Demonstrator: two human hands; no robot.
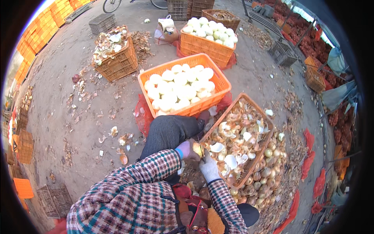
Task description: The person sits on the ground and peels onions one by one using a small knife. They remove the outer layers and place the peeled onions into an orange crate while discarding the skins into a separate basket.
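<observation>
My left hand (190,149), in a soiled glove, is closed around a partly peeled onion (198,149). My right hand (209,168), in a whitish knitted glove, meets it from the lower right, its fingers closed on a knife (199,139) whose thin dark blade shows against the onion; the handle is hidden. Just right of both hands lies an orange plastic crate of onion skins (270,128), with pale outer layers on top. Beyond my knee stands an orange crate of peeled white onions (223,82). Unpeeled onions (264,172) are heaped beside the skin crate.
A second crate of peeled onions (209,48) and a crate heaped with skins (118,64) stand farther off. A white bag (166,32) sits between them. Red mesh netting (142,115) lies under the near crate. Skins litter the ground; stacked orange crates (41,32) line the far left.
</observation>
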